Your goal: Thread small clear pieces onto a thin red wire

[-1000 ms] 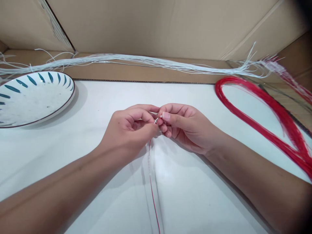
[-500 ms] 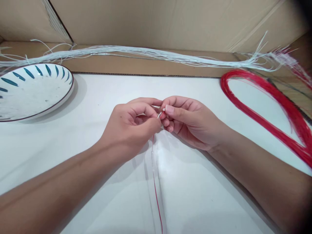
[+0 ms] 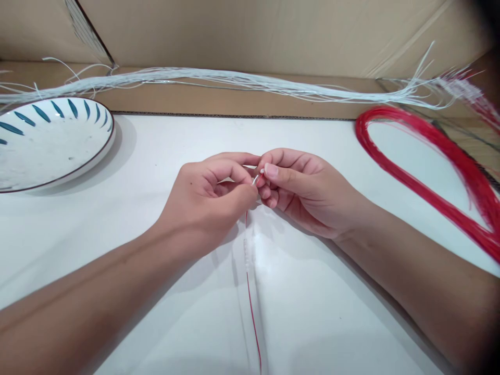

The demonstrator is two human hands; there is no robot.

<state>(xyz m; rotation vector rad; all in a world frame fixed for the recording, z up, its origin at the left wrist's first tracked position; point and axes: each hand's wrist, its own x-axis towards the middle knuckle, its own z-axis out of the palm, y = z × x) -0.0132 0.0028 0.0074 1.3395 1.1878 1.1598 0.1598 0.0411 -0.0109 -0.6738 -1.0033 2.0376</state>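
My left hand [image 3: 216, 195] pinches a thin white cord [image 3: 255, 180] between thumb and forefinger. Fingertip to fingertip with it, my right hand [image 3: 295, 185] is closed on a small white end with a bit of red showing at the thumb. Whether that end is a bead, a knot or the cord's tip is too small to tell. Below my left hand a thin red thread [image 3: 253, 315] runs down toward me, with a clear sleeve-like stretch [image 3: 246, 252] along it. Its upper end is hidden behind my fingers.
On the left stands a white plate [image 3: 58, 143] with dark green leaf strokes and a brown rim. A looped bundle of red thread [image 3: 414, 190] lies at the right. White strands [image 3: 219, 78] stretch along the cardboard ledge [image 3: 234, 104] behind the white tabletop [image 3: 164, 312].
The whole view has shifted slightly, so things appear a little higher. Both hands keep the same pinch, and the fingers have barely moved.
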